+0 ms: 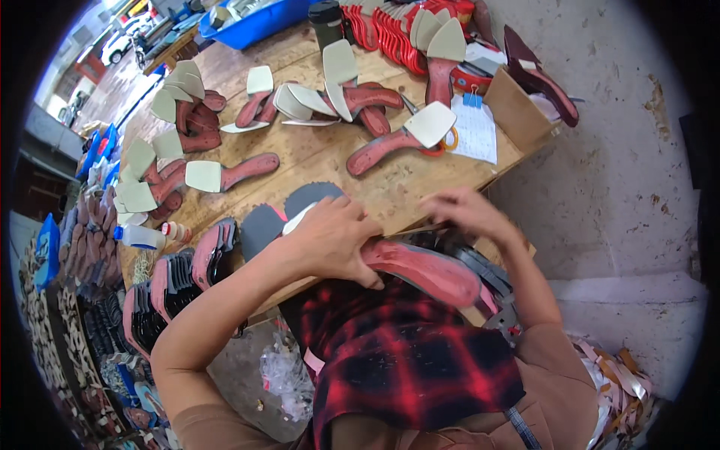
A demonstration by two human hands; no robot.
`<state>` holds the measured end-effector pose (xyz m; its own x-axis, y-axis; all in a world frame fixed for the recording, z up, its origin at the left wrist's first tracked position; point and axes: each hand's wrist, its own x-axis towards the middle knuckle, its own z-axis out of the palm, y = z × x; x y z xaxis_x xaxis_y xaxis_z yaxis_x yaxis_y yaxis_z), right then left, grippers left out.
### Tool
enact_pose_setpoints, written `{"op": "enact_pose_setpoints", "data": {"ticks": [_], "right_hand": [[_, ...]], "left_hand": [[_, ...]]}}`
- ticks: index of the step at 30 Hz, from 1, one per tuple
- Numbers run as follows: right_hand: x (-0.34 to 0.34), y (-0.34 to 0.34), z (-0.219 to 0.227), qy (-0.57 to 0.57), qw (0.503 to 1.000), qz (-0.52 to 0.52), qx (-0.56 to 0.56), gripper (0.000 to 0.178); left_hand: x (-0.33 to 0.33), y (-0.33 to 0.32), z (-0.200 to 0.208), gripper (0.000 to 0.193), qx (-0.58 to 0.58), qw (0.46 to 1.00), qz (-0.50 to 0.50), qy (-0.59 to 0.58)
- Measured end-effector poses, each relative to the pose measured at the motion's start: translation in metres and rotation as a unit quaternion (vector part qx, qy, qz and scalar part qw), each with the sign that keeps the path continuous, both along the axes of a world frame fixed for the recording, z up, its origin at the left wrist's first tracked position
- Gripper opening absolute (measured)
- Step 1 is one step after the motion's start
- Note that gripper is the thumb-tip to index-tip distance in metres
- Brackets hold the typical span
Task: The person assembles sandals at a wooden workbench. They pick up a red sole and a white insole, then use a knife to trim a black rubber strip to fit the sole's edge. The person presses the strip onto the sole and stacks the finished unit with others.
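Observation:
My left hand (339, 238) is closed over the middle of a reddish-pink shoe sole (427, 271) with a dark edge. The thumb is on the near side and the sole's long end points down to the right over the table's front edge. Beyond that hand a white piece (298, 217) shows in part; whether it belongs to the held sole I cannot tell. Two dark grey flat pieces with notched edges (262, 231) lie beside it. My right hand (469, 214) is apart from the sole, above the table's right front corner. Its fingers are bent and smeared by motion.
Reddish soles with cream ends (255, 169) are spread over the wooden table (315, 154). Stacked soles (176, 281) stand at the left front. A white bottle (142, 237), a cardboard box (517, 105), a paper sheet (474, 129), orange-handled scissors (450, 139) and a blue tub (259, 26) are around.

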<state>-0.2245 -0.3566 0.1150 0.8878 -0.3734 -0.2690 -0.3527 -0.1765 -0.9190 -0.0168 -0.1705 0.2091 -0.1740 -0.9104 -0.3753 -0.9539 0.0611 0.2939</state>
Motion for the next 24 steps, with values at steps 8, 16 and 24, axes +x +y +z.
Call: {"op": "enact_pose_setpoints", "data": {"ticks": [8, 16, 24], "right_hand": [[-0.008, 0.076, -0.024, -0.229, 0.911, -0.238, -0.246, 0.016], [0.052, 0.130, 0.015, -0.239, 0.885, -0.295, 0.269, 0.024], [0.015, 0.135, -0.005, -0.173, 0.807, -0.305, 0.476, 0.030]], "left_hand": [[-0.003, 0.038, -0.041, 0.097, 0.211, 0.563, 0.493, 0.629], [0.000, 0.049, -0.003, 0.085, 0.165, 0.699, 0.358, 0.597], [0.005, 0.062, 0.009, 0.077, 0.118, 0.905, 0.261, 0.316]]}}
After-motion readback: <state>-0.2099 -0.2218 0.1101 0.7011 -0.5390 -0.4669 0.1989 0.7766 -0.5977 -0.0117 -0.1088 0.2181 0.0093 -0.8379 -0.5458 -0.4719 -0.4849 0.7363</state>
